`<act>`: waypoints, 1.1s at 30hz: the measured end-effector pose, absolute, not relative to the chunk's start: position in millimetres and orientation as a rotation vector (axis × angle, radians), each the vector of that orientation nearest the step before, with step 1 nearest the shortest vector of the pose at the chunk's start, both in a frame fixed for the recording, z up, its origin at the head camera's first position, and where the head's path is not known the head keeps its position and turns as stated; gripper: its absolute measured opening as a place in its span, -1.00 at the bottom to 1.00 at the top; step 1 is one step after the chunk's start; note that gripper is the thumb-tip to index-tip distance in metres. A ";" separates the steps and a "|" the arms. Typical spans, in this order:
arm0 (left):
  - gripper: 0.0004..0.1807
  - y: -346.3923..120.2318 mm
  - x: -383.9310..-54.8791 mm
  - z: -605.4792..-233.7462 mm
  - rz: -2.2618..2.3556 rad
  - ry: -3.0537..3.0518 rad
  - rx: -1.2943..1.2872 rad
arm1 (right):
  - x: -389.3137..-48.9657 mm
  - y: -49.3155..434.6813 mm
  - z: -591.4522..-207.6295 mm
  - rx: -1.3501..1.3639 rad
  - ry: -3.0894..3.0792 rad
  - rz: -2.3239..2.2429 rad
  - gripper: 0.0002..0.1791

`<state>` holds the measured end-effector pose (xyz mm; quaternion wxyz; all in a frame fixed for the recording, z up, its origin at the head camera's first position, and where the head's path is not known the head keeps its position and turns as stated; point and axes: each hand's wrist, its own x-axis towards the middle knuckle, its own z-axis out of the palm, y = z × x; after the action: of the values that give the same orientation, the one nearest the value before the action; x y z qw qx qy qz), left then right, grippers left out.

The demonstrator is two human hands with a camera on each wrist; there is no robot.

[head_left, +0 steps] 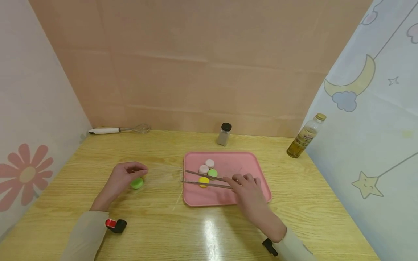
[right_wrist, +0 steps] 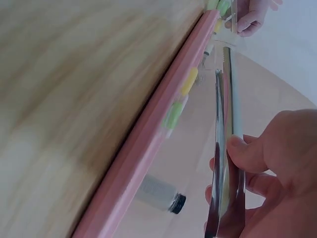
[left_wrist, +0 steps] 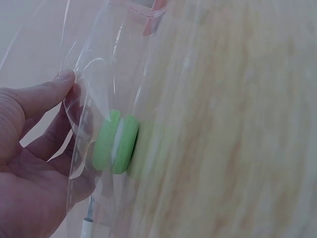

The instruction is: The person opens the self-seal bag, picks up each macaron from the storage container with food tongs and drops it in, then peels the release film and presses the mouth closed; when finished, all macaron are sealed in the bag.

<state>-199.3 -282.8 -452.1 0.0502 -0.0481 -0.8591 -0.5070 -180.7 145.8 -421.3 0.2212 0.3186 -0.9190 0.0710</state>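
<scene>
Head view: the left hand (head_left: 123,176) pinches a clear bag (head_left: 163,174) beside macarons (head_left: 209,164) on a pink tray (head_left: 209,198); the right hand (head_left: 250,197) grips metal tongs (head_left: 216,185), tips apart. Left wrist: a green macaron (left_wrist: 104,144) shows through the bag near the thumb. Right wrist: fingers clasp the tongs.

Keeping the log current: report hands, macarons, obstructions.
Left hand pinching clear bag, green macaron visible through it. Right hand gripping empty tongs. Four macarons on tray. Nothing visibly blocking.

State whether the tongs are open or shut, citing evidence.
Open: the tongs have their tips apart in the head and right wrist views.
</scene>
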 end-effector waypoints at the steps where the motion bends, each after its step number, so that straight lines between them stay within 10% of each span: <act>1: -0.68 -282.6 -199.3 -452.1 -1.548 -2.614 -0.144 | -178.7 150.4 -421.4 0.877 -2.540 0.192 -0.26; 33: -0.70 -282.5 -199.8 -453.7 -1.538 -2.606 -0.154 | -155.6 203.9 -433.5 0.793 -2.570 0.156 -0.13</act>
<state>-199.8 -282.5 -453.7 0.0555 -0.0506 -0.8588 -0.5068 -155.6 203.9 -433.5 0.2220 0.2869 -0.9302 0.0566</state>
